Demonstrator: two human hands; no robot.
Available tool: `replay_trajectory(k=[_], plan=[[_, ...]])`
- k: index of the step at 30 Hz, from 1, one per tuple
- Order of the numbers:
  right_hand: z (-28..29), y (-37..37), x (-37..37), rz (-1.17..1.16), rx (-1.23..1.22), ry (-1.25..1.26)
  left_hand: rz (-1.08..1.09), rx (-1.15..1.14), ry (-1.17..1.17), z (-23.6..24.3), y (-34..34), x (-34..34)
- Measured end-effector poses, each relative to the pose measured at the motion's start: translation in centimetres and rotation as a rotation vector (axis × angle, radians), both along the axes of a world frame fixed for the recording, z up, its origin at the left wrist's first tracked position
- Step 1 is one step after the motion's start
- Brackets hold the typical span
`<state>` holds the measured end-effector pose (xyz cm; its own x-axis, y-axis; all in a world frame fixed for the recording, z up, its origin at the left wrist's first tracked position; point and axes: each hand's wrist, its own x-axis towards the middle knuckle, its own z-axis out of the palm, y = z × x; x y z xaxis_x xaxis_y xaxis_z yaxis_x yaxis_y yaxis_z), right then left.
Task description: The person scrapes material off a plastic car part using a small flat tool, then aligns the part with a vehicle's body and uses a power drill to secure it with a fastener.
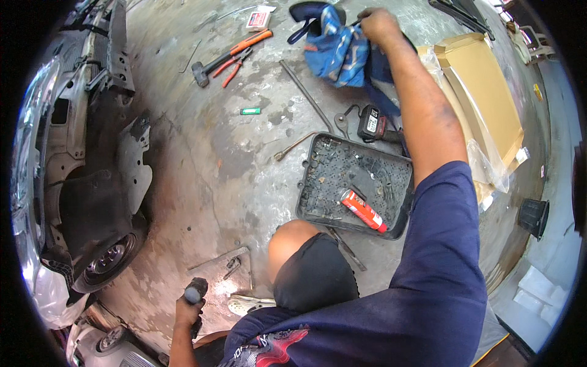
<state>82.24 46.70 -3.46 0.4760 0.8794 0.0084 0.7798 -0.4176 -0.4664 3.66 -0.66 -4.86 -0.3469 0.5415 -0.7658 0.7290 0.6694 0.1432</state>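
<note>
My right hand [378, 27] reaches far forward, its fingers closed on the edge of a blue patterned cloth bag [342, 55] with dark straps. Low on the left, my left hand [186, 311] is wrapped round a dark pistol-grip power tool [195, 290] with a rounded grey end. A bright patch of light falls on the floor beside it. Below the bag lie a ratchet [341, 124] and a black cordless tool with a battery [373, 124]. A black tray [304, 183] of small fasteners sits before my knee, with a red spray can [364, 211] in it.
A car with its front stripped [73, 159] stands at left. On the floor lie a hammer [229, 56], red pliers [232, 68], a green stick-like item [250, 111], a long bar [306, 95] and an L-shaped wrench [293, 145]. Opened cardboard [483, 98] lies right of my arm.
</note>
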Motion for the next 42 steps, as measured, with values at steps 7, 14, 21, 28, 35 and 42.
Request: replay_trajectory(k=[7,14,21,28,35,42], plan=[[2.8,1.8,-0.8,-0.075,0.175,-0.051,0.027,-0.007,-0.026,-0.8,-1.3,-0.6],[-2.2,-0.8,-17.9,0.254,0.194,-0.151,-0.074,-0.019,-0.038,-0.7,0.6,0.3],[-11.1,-6.8,-24.8,0.248,0.143,-0.051,-0.128,0.015,0.017,0.7,5.7,3.5],[-11.3,-9.7,-25.3,0.266,-0.043,-0.015,-0.141,0.038,0.000,0.4,6.5,4.4],[-11.8,-14.1,-18.8,0.314,-0.166,-0.232,-0.139,0.013,-0.061,-1.6,3.7,2.2],[-2.0,-20.3,-9.8,0.572,-0.500,-0.300,-0.050,-0.018,-0.070,-1.3,-0.4,0.4]])
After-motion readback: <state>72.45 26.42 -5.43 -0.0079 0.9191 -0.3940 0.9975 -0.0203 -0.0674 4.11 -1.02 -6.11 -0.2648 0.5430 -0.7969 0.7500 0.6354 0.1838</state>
